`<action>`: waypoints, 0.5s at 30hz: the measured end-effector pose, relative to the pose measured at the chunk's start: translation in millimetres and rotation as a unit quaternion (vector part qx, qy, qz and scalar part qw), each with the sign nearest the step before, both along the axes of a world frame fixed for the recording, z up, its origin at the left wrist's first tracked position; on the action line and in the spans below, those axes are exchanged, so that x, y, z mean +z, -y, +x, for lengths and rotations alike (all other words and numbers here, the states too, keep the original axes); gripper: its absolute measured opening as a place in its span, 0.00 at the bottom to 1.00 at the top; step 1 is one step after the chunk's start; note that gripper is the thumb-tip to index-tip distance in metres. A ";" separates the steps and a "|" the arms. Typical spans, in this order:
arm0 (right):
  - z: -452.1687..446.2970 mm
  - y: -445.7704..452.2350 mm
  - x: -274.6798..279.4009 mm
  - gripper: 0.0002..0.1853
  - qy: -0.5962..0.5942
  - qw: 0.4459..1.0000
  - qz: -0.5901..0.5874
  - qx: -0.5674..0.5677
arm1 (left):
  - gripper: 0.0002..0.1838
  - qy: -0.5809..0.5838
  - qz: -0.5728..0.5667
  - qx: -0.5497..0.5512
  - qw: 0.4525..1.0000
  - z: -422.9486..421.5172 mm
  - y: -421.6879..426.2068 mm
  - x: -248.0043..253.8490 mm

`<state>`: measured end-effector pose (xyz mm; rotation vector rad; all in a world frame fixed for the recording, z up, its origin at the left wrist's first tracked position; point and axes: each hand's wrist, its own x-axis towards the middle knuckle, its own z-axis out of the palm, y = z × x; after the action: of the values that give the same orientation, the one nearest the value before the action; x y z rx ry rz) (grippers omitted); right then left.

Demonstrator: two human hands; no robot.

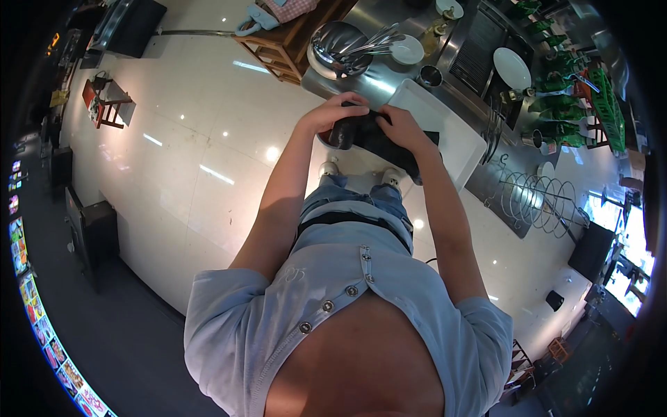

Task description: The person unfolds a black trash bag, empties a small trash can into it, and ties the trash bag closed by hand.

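- My left hand (336, 113) had its fingers curled around the bunched left end of a black cloth (389, 144).
- My right hand (404, 130) pinched its upper edge; the fabric hid some fingertips.
- The cloth hung in front of me, overlapping the near left side of the white tray (479, 148) in my view.
- I was handling the fabric two-handed; its limpness seemed to call for a steady hold at both points.
- Beyond the tray, a steel cup (430, 76) stood on the counter (497, 182).
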<state>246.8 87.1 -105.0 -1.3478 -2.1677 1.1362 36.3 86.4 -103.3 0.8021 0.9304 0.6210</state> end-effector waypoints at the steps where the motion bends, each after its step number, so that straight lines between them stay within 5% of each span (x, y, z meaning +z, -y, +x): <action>1: -0.5 0.8 -3.8 0.12 0.000 1.000 0.001 -0.001 | 0.19 0.000 0.001 -0.001 1.000 3.0 -0.7 -1.6; 7: -12.1 7.5 -0.2 0.11 0.031 0.999 0.008 -0.024 | 0.11 0.015 0.032 0.063 0.997 12.3 0.9 -20.3; 15: -25.8 22.8 -14.3 0.06 -0.085 0.984 0.098 -0.121 | 0.10 0.107 -0.100 0.219 0.965 29.4 10.3 -34.5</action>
<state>221.0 64.4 -119.3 -1.3332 -1.8803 0.8862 65.6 76.1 -137.8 0.3373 0.9583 0.9608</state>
